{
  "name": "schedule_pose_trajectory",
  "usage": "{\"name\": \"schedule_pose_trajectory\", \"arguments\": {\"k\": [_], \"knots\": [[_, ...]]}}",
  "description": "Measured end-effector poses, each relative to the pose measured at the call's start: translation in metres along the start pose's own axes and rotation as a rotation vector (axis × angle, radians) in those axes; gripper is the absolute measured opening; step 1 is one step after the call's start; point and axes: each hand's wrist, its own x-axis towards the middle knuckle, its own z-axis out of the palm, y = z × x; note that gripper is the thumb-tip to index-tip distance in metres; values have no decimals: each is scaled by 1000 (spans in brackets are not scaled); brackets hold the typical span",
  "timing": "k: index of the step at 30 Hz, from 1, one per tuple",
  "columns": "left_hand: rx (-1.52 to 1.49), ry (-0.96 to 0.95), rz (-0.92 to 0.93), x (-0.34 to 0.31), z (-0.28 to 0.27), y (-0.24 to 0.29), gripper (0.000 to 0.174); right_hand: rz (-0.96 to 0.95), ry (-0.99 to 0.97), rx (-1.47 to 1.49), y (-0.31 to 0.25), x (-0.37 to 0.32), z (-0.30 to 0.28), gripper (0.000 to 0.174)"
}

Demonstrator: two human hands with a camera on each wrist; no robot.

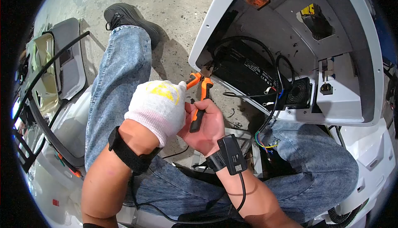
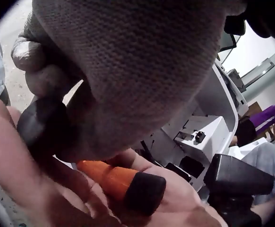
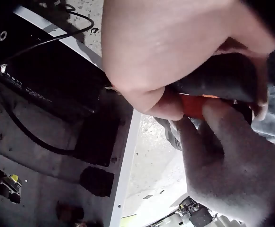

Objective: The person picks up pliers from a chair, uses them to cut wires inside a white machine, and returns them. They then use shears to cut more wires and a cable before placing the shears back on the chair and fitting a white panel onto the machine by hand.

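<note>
Both hands meet on a pair of pliers with orange and black handles, seen near the middle of the head view. My left hand wears a white knit glove with a yellow print and grips one handle, its fingers curled round a black part in the left wrist view. The other handle lies across the palm of my bare right hand, held under the thumb. Gloved fingertips pinch at the orange part in the right wrist view. The tool's head points away, toward the edge of a white housing.
Inside the housing sit a black power unit, a fan and black cables. Coloured wire ends hang over its near edge. Grey panels stand at left on the concrete floor. A person in purple is behind.
</note>
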Motion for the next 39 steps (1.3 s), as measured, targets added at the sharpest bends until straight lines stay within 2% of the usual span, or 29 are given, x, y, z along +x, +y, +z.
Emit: {"name": "schedule_pose_trajectory", "arguments": {"k": [1, 3, 6, 9, 16, 19, 21, 25, 27, 28, 30, 39], "knots": [[-6, -30, 3, 1, -1, -1, 27, 0, -1, 0, 3, -1, 8, 40], [-12, -59, 4, 2, -2, -3, 29, -138, 337, -102, 11, -3, 29, 41], [-68, -48, 44, 1, -1, -4, 31, -172, 252, -73, 15, -2, 29, 39], [8, 19, 28, 1, -2, -4, 33, -225, 329, -75, 21, 8, 26, 36], [-27, -68, 25, 1, -1, -5, 35, -266, 337, -19, 26, 13, 18, 28], [-27, -101, 10, 2, -1, -5, 34, -270, 354, -91, 29, 12, 24, 27], [-20, -119, 1, 3, -2, -5, 34, -301, 492, -89, 31, 16, 30, 34], [-19, -105, 13, 3, -1, -5, 36, -299, 482, -113, 31, 19, 35, 33], [8, -89, 14, 2, 0, -5, 37, -326, 620, -64, 35, 21, 51, 32], [3, -95, 10, 2, 0, -5, 38, -324, 623, -63, 34, 21, 43, 32], [-3, -99, 9, 3, -1, -4, 38, -290, 498, -97, 29, 21, 25, 32], [-15, -137, -5, 2, 2, -5, 37, -278, 556, -143, 29, 17, 27, 33]]}}
